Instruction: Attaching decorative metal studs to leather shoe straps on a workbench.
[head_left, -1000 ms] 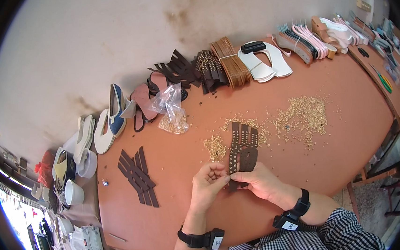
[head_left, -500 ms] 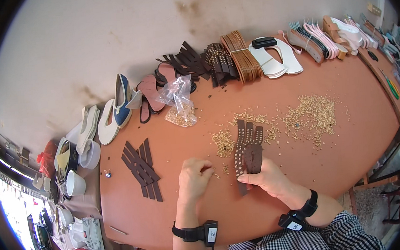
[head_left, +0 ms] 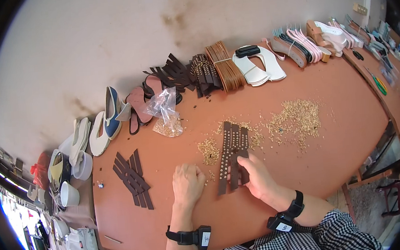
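My right hand (head_left: 259, 179) grips a dark brown cut strap piece (head_left: 225, 153), probably a sandal upper. Rows of small gold studs cover its slit strips, and one strip is folded over under my thumb. My left hand (head_left: 188, 184) is curled closed just left of the strap piece, knuckles up. Its fingertips are hidden, so what it holds cannot be made out. A few loose gold studs lie on the table right beside it. Beyond the strap piece is a small heap of gold studs (head_left: 207, 151), with a larger spread of studs (head_left: 298, 119) farther right.
On the brown table (head_left: 164, 149), unstudded dark straps (head_left: 132, 179) lie crossed at left. Behind stand a clear bag of studs (head_left: 166, 125), a blue shoe (head_left: 111, 114), studded straps (head_left: 205, 74), a tan strip bundle (head_left: 225, 66) and white cut pieces (head_left: 259, 68). White bowls (head_left: 70, 194) line the left.
The whole view has shifted, so the table's things appear farther left and lower. My right thumb has moved up onto the folded strip. My left hand has turned, hiding its fingertips.
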`<move>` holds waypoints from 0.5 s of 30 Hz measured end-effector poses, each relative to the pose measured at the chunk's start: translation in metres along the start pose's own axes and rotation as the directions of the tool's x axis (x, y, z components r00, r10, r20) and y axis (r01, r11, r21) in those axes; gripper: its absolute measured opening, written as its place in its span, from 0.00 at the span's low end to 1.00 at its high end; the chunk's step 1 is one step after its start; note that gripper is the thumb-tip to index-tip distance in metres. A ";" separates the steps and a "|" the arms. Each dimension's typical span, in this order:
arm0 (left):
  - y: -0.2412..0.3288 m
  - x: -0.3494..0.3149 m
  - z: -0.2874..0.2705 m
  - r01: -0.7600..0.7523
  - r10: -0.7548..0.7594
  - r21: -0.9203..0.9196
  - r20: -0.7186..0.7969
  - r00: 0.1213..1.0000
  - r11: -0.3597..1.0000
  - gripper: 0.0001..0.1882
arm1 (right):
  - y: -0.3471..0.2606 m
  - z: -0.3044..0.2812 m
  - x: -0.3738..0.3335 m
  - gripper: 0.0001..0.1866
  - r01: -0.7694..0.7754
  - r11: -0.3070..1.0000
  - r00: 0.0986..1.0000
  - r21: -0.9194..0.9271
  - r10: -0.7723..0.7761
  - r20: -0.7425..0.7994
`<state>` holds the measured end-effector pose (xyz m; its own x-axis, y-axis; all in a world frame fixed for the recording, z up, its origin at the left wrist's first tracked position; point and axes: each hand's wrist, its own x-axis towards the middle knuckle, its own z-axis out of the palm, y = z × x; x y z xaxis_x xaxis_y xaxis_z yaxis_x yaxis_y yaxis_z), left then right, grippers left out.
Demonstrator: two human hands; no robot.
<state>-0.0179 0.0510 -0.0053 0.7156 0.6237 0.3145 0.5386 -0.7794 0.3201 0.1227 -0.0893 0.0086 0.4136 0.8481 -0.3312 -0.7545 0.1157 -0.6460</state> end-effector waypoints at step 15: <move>0.028 -0.009 -0.018 0.129 -0.309 -0.906 -0.003 0.951 0.403 0.06 | 0.000 -0.002 -0.001 0.12 -0.044 0.999 0.998 -0.028 0.045 0.047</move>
<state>-0.0171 0.0246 0.0172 0.5129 0.8343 0.2024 -0.0937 -0.1800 0.9792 0.1232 -0.0913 0.0078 0.3548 0.8757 -0.3274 -0.7571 0.0637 -0.6501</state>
